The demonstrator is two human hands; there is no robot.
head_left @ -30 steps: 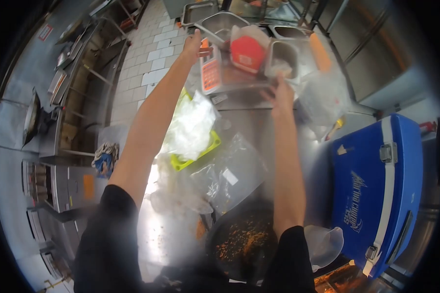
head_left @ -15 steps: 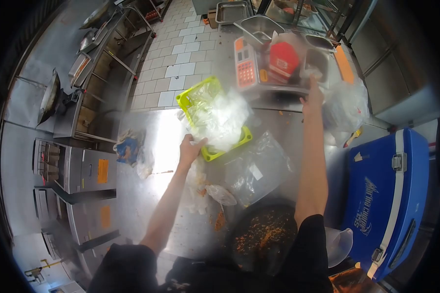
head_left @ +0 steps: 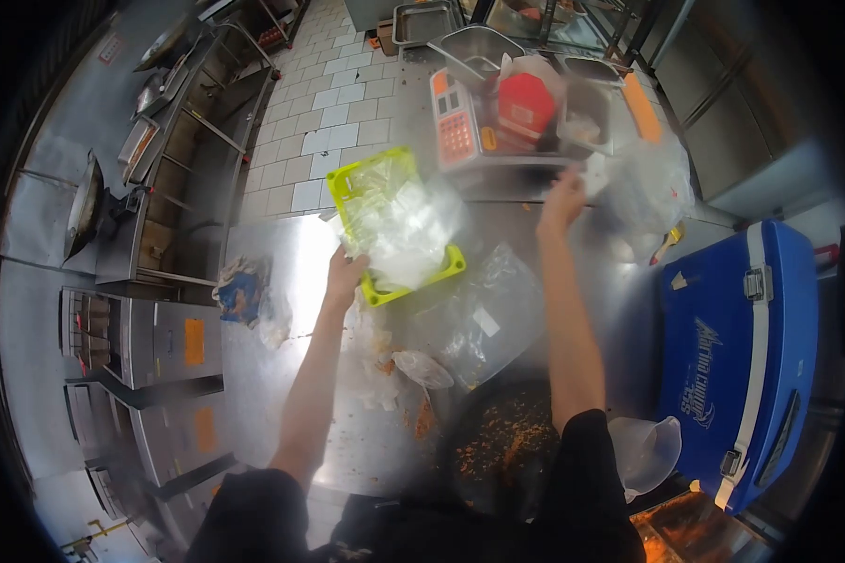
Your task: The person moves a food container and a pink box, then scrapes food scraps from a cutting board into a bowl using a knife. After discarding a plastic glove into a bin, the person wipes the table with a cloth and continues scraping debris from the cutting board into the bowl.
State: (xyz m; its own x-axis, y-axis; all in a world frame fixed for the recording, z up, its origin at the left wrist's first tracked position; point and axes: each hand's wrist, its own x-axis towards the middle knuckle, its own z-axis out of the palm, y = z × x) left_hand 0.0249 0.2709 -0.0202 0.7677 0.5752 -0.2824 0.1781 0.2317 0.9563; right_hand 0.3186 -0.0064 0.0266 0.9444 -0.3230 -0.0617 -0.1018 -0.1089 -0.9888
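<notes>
A lime-green plastic basket [head_left: 455, 260] filled with clear plastic bags [head_left: 399, 225] sits on the steel table. My left hand [head_left: 347, 272] is at the basket's left side, fingers closed over its rim beside the bags. My right hand [head_left: 563, 199] is in the air at the near edge of the weighing scale [head_left: 457, 136], fingers pinched together. A small whitish piece [head_left: 593, 174] shows at its fingertips, too blurred to name. Just beyond is a metal pan [head_left: 603, 113] with pale contents. A red paper box [head_left: 526, 105] stands beside that pan.
A flat clear bag [head_left: 498, 328] and a small crumpled bag [head_left: 422, 369] lie on the table. Close to me is a dark pan [head_left: 498, 441] with brown crumbs. A blue cooler box [head_left: 723, 357] and a clear plastic jug [head_left: 643, 455] are to my right.
My right hand has drawn back from the metal pan towards me, its fingertips closed. My left hand stays at the basket's side. The whole view has shifted slightly.
</notes>
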